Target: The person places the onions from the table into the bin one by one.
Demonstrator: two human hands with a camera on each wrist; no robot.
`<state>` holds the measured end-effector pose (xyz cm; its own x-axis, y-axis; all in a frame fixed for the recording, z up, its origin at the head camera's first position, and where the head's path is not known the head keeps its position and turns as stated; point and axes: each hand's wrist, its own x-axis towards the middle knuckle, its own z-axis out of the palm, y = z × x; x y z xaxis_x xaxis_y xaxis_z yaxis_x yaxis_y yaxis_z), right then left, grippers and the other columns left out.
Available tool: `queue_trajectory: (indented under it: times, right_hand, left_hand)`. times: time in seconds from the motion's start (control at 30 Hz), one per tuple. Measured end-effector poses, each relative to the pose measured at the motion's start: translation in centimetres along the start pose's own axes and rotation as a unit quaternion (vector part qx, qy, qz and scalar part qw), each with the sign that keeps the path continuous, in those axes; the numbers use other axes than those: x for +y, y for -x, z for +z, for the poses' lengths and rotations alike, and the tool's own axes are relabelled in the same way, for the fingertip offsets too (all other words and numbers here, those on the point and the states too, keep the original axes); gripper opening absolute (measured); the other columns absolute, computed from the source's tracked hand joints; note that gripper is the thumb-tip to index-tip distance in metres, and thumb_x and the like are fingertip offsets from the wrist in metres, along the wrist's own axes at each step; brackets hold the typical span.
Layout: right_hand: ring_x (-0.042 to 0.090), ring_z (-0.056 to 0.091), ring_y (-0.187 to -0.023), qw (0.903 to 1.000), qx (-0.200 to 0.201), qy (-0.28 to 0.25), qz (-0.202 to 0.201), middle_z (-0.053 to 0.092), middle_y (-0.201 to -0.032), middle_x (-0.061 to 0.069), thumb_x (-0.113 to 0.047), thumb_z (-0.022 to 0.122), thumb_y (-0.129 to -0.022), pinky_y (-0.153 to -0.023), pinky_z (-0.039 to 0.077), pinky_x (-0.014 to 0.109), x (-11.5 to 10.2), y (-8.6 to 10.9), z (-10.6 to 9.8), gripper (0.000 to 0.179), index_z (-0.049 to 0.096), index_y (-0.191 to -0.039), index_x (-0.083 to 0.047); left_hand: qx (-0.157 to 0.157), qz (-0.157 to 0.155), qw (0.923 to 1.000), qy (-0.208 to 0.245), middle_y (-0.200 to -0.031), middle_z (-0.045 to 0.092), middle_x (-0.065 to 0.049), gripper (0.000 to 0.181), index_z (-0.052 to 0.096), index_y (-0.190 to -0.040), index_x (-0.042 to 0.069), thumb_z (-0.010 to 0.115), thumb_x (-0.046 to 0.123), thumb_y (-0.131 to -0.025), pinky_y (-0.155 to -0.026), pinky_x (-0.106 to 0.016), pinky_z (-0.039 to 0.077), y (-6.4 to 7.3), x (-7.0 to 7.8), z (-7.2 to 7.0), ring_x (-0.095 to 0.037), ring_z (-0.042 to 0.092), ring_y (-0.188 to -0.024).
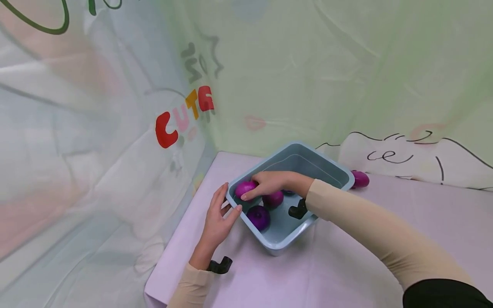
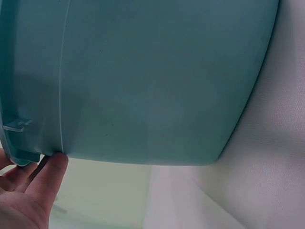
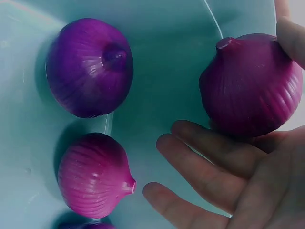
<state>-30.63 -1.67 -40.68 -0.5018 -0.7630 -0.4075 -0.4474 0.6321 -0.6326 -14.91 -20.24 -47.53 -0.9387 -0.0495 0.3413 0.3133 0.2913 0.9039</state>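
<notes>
Inside a light blue plastic basin, my right hand holds a red onion between thumb and forefinger, its other fingers spread below. That onion is at the basin's left end, near the rim. Below the hand lie a pink-purple onion and a darker purple onion on the basin floor. Another dark onion shows only at the edge of the right wrist view. My left hand grips the basin's left corner, its fingers at the rim's underside in the left wrist view.
One more red onion lies on the table outside the basin, by its right corner. A pale lilac cloth covers the table. Printed fabric walls stand behind and at the left, close to the table edge.
</notes>
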Motion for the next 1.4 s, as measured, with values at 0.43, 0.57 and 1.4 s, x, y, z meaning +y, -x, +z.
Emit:
queue_trajectory:
  times: [0.43, 0.57, 1.4]
  right_hand:
    - [0.028, 0.062, -0.121, 0.9990, 0.039, -0.020, 0.003, 0.064, -0.136, 0.013, -0.058, 0.061, -0.100, -0.105, 0.049, 0.049, 0.6, 0.8, -1.6, 0.073, 0.059, -0.143, 0.001]
    - [0.031, 0.061, -0.123, 0.9985, 0.054, -0.009, 0.002, 0.063, -0.137, 0.015, -0.058, 0.059, -0.101, -0.105, 0.049, 0.051, 0.9, 1.7, -2.5, 0.075, 0.058, -0.144, 0.003]
    - [0.049, 0.034, -0.144, 0.9562, 0.292, 0.000, 0.027, 0.037, -0.156, 0.032, -0.050, 0.052, -0.106, -0.110, 0.031, 0.068, 5.8, 16.4, -12.8, 0.082, 0.025, -0.161, 0.004]
  left_hand:
    - [-0.004, 0.004, 1.0000, 0.008, -0.161, 0.029, -0.029, 0.073, 0.031, -0.160, -0.004, 0.070, 0.004, -0.099, -0.105, -0.067, 0.040, 0.1, 1.4, -0.1, -0.052, 0.043, -0.137]
    - [-0.002, 0.006, 0.9999, 0.008, -0.161, 0.029, -0.029, 0.073, 0.031, -0.160, -0.005, 0.070, 0.003, -0.098, -0.105, -0.067, 0.039, 0.1, 1.3, -0.1, -0.053, 0.043, -0.136]
    - [0.011, 0.002, 0.9999, -0.002, -0.161, 0.031, -0.026, 0.074, 0.032, -0.160, -0.002, 0.072, 0.003, -0.098, -0.105, -0.063, 0.042, -0.1, 1.1, -1.0, -0.049, 0.045, -0.136]
